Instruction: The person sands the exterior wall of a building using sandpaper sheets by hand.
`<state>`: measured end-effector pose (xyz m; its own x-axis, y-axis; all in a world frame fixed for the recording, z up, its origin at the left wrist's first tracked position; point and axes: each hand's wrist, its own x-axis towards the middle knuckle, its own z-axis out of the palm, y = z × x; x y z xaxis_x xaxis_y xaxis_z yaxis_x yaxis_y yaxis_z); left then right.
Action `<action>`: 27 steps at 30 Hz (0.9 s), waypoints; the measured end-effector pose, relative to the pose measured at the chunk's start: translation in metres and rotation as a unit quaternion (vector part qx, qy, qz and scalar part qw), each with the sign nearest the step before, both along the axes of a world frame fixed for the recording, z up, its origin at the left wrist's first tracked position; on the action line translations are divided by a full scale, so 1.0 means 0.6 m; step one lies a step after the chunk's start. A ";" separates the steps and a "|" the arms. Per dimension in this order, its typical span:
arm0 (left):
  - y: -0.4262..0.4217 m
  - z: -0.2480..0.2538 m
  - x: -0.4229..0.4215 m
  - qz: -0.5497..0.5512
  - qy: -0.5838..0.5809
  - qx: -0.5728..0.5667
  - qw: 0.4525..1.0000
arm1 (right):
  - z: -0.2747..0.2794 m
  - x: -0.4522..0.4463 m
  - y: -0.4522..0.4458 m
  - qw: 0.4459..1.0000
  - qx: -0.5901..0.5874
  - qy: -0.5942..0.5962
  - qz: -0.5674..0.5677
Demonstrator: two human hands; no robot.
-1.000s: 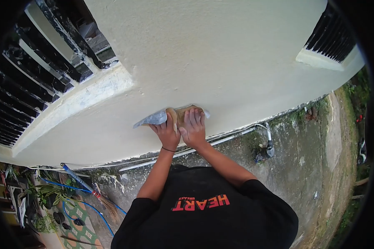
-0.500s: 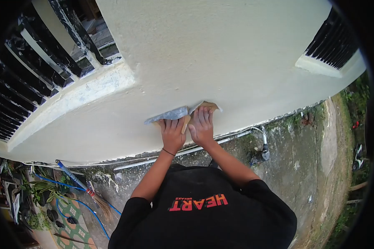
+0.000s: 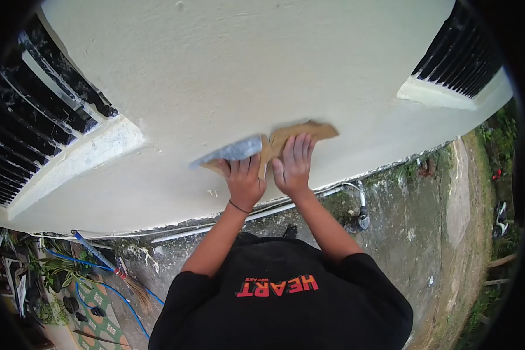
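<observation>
Against the pale wall (image 3: 186, 87) lies a creased sheet of sandpaper (image 3: 291, 128), brown on its facing side. Its left part has a grey flap (image 3: 236, 150) folded over along the top. My left hand (image 3: 246, 182), with a dark band at the wrist, presses the left part with its fingers on the brown side, just under the flap. Flat on the right part rests my right hand (image 3: 294, 166), fingers close together and thumb apart, holding the paper to the wall. The side touching the wall is hidden.
Barred window openings sit at left (image 3: 46, 111) and right (image 3: 461, 58). Along the wall's foot runs a white pipe (image 3: 262, 214) leading to a fitting (image 3: 363, 219). A broom (image 3: 125, 277), a blue hose (image 3: 122, 297) and plants (image 3: 58, 271) stand at lower left.
Both hands have moved slightly up the wall with the sandpaper, the right one also rightward. The right part now lies spread out, showing more brown. The view has shifted a little.
</observation>
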<state>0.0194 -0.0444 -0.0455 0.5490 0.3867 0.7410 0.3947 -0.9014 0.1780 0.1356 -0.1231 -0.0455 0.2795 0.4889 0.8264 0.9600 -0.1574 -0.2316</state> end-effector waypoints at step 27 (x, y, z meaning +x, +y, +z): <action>-0.001 0.253 0.092 0.076 -0.258 0.057 0.962 | 0.249 0.166 -0.055 0.988 0.156 -0.002 0.023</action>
